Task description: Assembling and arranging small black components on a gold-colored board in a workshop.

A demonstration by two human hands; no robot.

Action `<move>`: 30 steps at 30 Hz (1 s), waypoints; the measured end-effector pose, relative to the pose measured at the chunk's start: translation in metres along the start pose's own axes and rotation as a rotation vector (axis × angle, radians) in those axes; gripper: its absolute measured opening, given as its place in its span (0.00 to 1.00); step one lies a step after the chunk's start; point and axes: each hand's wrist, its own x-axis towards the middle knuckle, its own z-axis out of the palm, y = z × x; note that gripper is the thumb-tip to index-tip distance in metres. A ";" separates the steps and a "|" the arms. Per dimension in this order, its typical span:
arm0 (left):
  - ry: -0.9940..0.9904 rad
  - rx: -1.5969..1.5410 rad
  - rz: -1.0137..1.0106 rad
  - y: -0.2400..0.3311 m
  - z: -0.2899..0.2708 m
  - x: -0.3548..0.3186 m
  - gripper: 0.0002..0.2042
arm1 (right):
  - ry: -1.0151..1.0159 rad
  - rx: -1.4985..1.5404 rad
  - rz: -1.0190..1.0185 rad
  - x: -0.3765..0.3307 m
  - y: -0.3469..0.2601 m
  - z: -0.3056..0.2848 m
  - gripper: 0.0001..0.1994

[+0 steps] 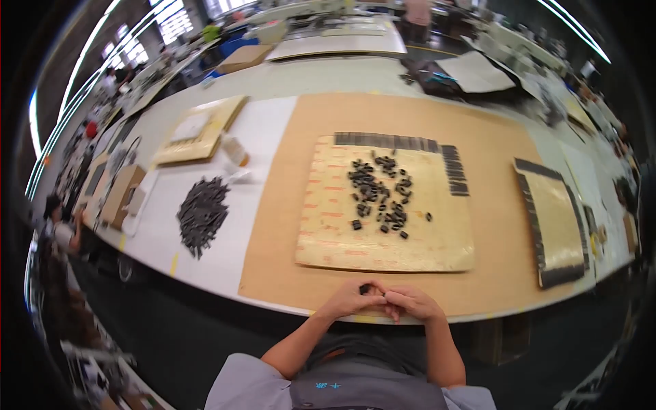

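Dark apron (362, 386) and pale grey sleeves (246, 384) sit at the bottom, with two bare forearms (294, 348) angling inward from them, elbows wide. The hands meet at the table's near edge, just below a yellow board (328, 246). The left hand (348, 301) has its fingers bent, seemingly pinching a small black piece (364, 289) at thumb and forefinger. The right hand (415, 303) turns inward, its fingers drawn together and touching the left's; whether they pinch anything, I cannot tell. Loose black pieces (369, 191) lie scattered over the board's middle, and dark strips (386, 142) line its top edge and upper right side. Brown paper (273, 253) lies beneath the board. Left of the paper is a heap of black sticks (203, 215).
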 end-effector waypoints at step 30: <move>0.002 -0.593 0.148 -0.017 0.023 0.015 0.16 | 0.629 -0.191 -0.373 0.024 0.002 0.051 0.05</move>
